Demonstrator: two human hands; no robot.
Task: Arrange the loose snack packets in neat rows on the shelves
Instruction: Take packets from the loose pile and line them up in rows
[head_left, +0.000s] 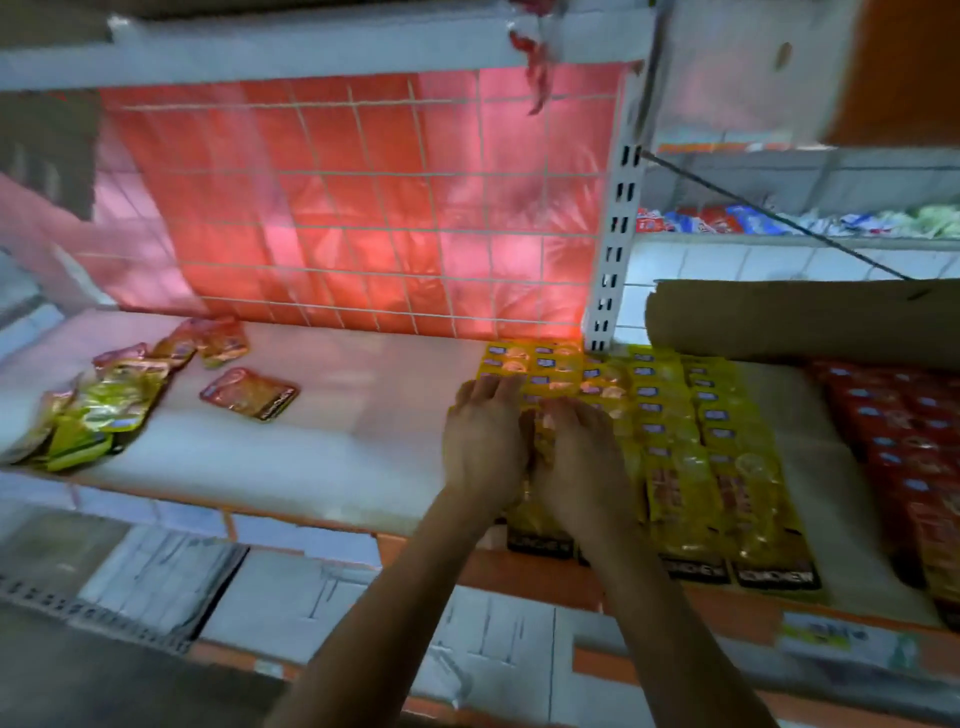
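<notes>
Step in hand, by the look of it: squaring up the outermost column of the yellow packets, centre right of the frame.

Flat along the outer edge of that column, the left hand, fingers straight and close together, holding nothing. Just beside it and resting on top of the same column, the right hand, fingers bent down a little. Too blurred to tell whether pinching a packet or only pressing. Between the two hands, a strip of yellow foil touching both.

To do this well:
- Keep the left palm as a straight fence against the column's edge.
- Press lightly with the right and nudge each packet against that fence.
- Match the overlap of the neighbouring columns.
- Line the dark bottom band up with the others along the front lip of the shelf.
- Go gently: foil probably slick, so a hard push likely to skew the next column.

Next work waiting at middle left of the frame: the loose packets, heaped on the same shelf, well apart from both hands. Between heap and hands, nearer the heap, a single red packet lying flat. A few more behind it, close to the wire grid at the back. Out of reach of the fingers without a stretch to the left.
</notes>
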